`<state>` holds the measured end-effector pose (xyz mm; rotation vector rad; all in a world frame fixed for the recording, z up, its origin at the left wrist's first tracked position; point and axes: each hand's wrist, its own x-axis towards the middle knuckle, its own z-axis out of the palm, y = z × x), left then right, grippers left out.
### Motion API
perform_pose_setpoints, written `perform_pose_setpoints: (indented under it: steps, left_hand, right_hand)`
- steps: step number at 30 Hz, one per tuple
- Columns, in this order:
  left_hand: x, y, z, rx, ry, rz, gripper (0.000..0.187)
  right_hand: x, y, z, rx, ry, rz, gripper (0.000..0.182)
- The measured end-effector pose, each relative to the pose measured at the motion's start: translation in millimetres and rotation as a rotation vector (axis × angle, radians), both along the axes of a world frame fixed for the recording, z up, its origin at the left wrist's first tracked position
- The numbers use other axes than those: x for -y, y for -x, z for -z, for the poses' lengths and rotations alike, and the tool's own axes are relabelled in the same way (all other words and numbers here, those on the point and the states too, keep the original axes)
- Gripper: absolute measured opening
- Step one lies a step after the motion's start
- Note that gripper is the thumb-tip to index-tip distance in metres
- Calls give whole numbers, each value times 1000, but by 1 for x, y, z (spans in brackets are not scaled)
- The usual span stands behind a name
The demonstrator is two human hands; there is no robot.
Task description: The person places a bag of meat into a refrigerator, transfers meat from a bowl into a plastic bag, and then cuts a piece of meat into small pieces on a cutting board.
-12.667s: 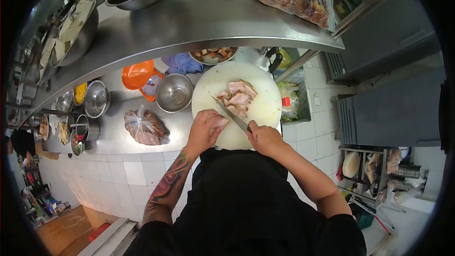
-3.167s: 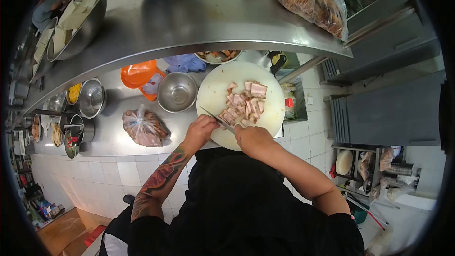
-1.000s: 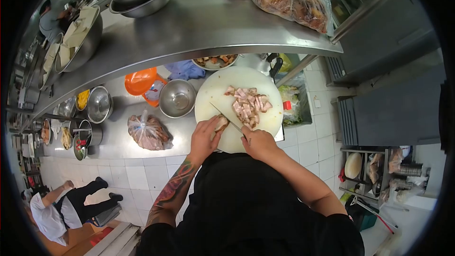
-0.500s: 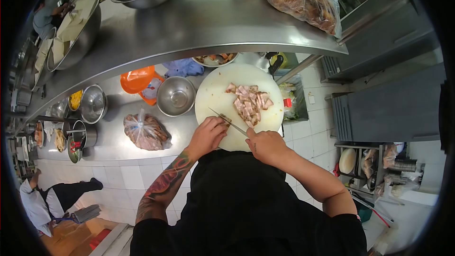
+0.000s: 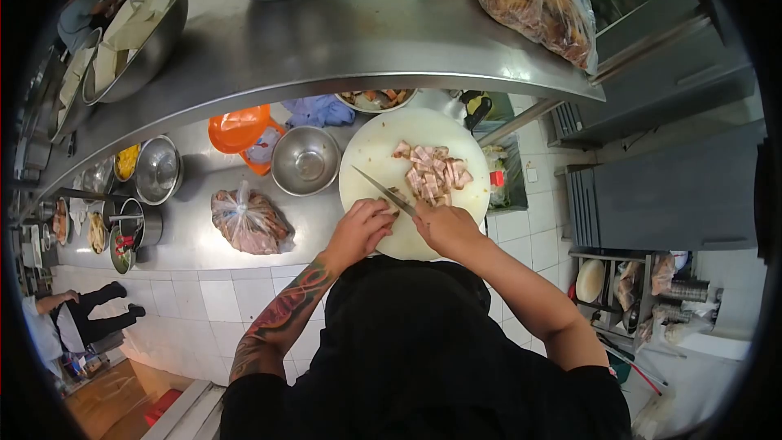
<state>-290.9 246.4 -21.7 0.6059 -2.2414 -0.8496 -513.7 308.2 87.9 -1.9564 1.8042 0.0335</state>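
Observation:
A round white cutting board [image 5: 371,143] lies in front of me. My right hand [image 5: 446,229] is closed around the handle of a knife [image 5: 384,188], whose blade points up and left over the board. Curled on the board, the fingers of my left hand [image 5: 362,230] press a piece of meat beside the blade. That piece is mostly hidden by the fingers and knife. Chopped meat [image 5: 433,171] lies in a loose pile on the board, just beyond my right hand.
Left of the board stand an empty steel bowl [image 5: 305,161], a bag of meat [image 5: 248,222] and an orange container [image 5: 238,130]. A steel shelf [image 5: 350,41] overhangs the far side, carrying a large plastic bag [image 5: 521,4]. Another person [image 5: 69,318] is at the far left.
The knife blade has shifted up and left, and my right hand has moved slightly left with it. My left hand stays on the meat. The person at far left has moved.

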Motion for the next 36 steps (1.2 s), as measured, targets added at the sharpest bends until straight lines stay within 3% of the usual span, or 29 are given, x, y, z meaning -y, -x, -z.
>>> perform_pose_setpoints:
  steps: [5,8,11,18,20,24,26,36]
  left_hand:
    - [2,1,8,-22,-4,23,28]
    - [3,0,5,-34,-23,7,25]
    - [-1,1,6,-47,-53,-20,25]
    - [-4,-4,11,-79,-22,-45,26]
    - [-5,-5,17,-95,-17,-47,26]
    - [-5,-6,19,-88,-35,-64,25]
    - [-5,-4,17,-93,-35,-70,26]
    - [-11,-6,26,-117,2,-113,24]
  right_hand:
    - [-25,1,-32,-87,-173,-41,15]
    - [-27,-4,-29,-96,-135,-49,17]
    - [-3,-17,29,-53,-77,6,19]
    - [-3,-9,-17,-20,-19,-54,21]
    - [-17,-8,-32,-55,-161,-46,20]
    - [-21,-14,0,-60,-183,-31,20]
    - [-3,-25,23,-3,-43,-12,20]
    - [-33,-11,-19,-71,-189,-50,22]
